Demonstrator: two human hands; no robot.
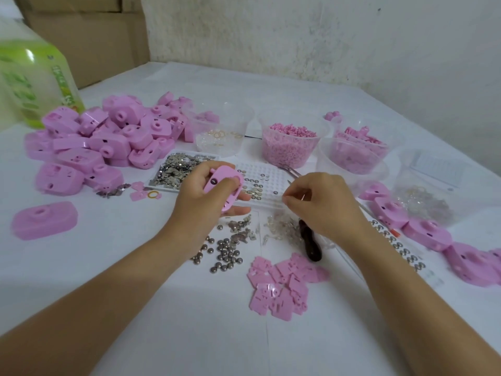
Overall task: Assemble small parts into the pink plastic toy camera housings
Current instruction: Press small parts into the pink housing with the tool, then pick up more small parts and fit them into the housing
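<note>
Left hand (206,198) grip curled round pink housing (222,185), held tilted above surface (189,321) beside white grid tray (261,172). Right hand (321,203) grip pressed together near it; what it pinches, cannot tell. Risk: tiny part slips, lost among metal discs (227,252) below; tilted housing could misseat it.

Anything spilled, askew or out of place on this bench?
Minor: some metal clips and a yellow ring lie loose on the table, just left of the metal-parts tray, outside their containers. Nothing else stands out.
</note>
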